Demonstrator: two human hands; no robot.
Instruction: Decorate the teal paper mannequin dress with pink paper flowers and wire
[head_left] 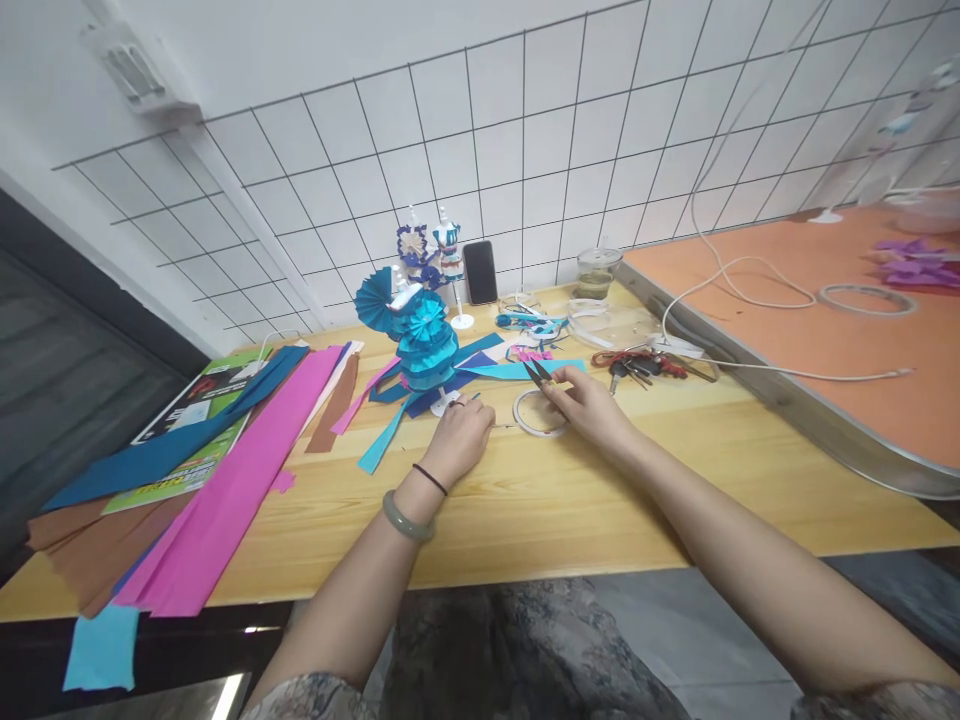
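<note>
My right hand (pixel 592 405) is closed around a small pair of scissors (pixel 537 374), their dark blades apart and pointing up and away to the left. Just under it lies a white ring of tape (pixel 519 412). My left hand (pixel 461 435) rests on the table with its fingers curled; whatever they hold, if anything, is hidden. Right behind those fingers is the white base (pixel 442 403) of a miniature dress form wearing a teal pleated paper dress (pixel 426 350). Blue and turquoise paper strips (pixel 517 370) spread around the stand.
Pink paper strips (pixel 247 480), brown paper (pixel 82 545) and a green magazine (pixel 180 480) lie at left. Behind stand two more dress forms (pixel 448 250) and a phone (pixel 480 272). Keys (pixel 637 368), a clear jar (pixel 596 275) and a raised-edge orange board (pixel 810 330) are on the right.
</note>
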